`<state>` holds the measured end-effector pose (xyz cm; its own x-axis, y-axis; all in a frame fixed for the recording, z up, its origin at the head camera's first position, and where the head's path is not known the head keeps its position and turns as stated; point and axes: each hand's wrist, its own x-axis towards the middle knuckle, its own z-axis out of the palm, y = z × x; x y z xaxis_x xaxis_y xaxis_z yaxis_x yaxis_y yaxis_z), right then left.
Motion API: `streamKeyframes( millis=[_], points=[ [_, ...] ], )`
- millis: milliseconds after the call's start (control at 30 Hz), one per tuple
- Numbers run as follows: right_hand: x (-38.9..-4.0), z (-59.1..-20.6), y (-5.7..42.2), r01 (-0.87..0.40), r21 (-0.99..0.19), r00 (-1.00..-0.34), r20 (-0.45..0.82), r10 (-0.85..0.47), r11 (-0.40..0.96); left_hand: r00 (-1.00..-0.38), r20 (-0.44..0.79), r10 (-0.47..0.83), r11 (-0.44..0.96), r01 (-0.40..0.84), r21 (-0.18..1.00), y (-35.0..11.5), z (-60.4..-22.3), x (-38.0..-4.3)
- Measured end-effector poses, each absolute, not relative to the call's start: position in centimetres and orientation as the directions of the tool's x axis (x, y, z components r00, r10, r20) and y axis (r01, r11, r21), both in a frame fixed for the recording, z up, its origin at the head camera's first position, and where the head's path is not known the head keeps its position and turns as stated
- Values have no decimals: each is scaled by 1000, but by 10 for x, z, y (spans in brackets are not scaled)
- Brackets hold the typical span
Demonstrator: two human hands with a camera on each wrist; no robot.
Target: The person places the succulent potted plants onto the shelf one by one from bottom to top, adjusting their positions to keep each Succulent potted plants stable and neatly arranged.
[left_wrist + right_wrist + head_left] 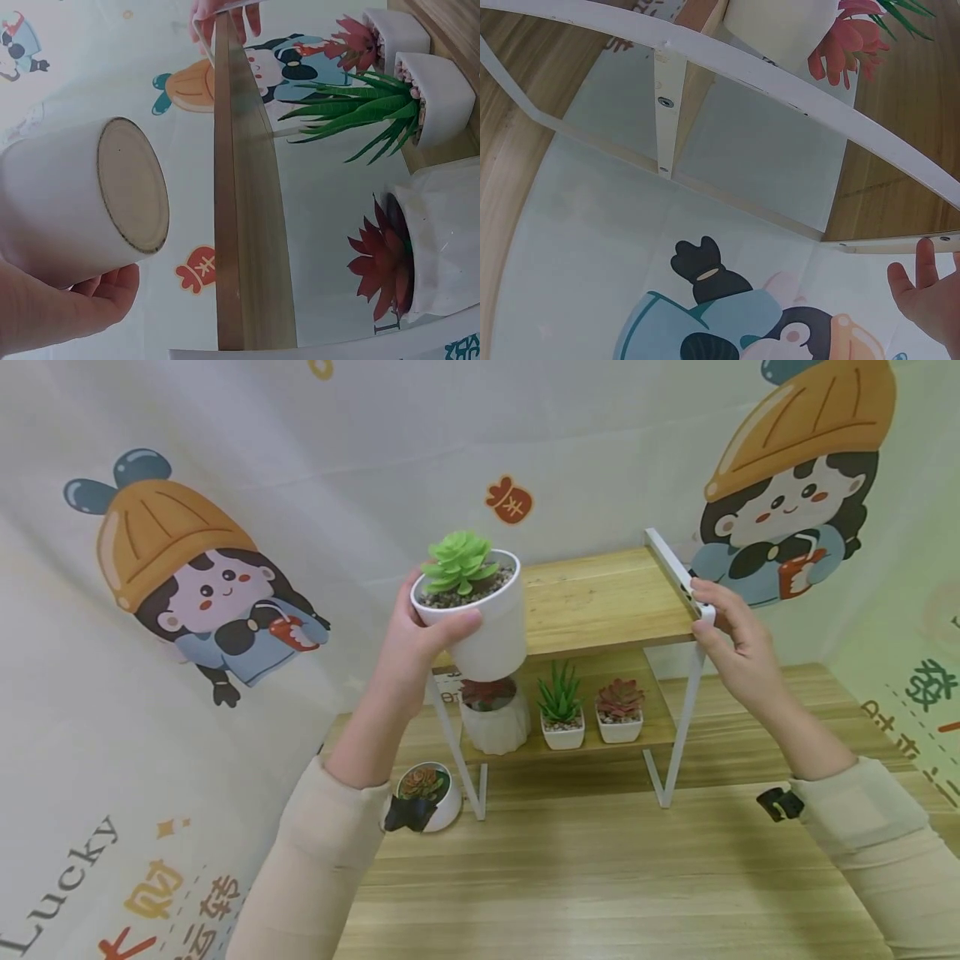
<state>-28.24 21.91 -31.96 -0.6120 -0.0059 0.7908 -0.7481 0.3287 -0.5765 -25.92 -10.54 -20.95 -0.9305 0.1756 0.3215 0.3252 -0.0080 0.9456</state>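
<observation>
My left hand (420,639) grips a white round pot (487,631) with a green succulent (459,560), thumb along the near side. The pot is tilted and held up at the left end of the rack's wooden top board (600,597). In the left wrist view its tan underside (135,184) shows, apart from the board. At the other end, my right hand (738,643) holds the front corner of the white-framed shelf rack (684,727), thumb at the front and fingers along the side rail. Fingertips touch that rail (885,244) in the right wrist view.
On the lower shelf stand a white pot with a dark red succulent (497,727), a spiky green plant (559,697) and a small red succulent (620,702). Left of the rack, a round white pot (447,806) sits tilted on the wooden table (570,877). A printed cloth (360,460) hangs behind.
</observation>
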Motion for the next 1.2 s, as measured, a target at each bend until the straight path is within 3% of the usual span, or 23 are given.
streamKeyframes(
  millis=[333, 1200],
  points=[
    [-282, -320, 219, -747, -582, -615, 789, -1, 322, -958, 262, 121, 24, 266, 964, -100, -209, -283],
    [-284, -323, 219, -736, -605, -633, 774, 8, 303, -976, 202, 81, 64, 207, 976, -96, -217, -306]
  ],
)
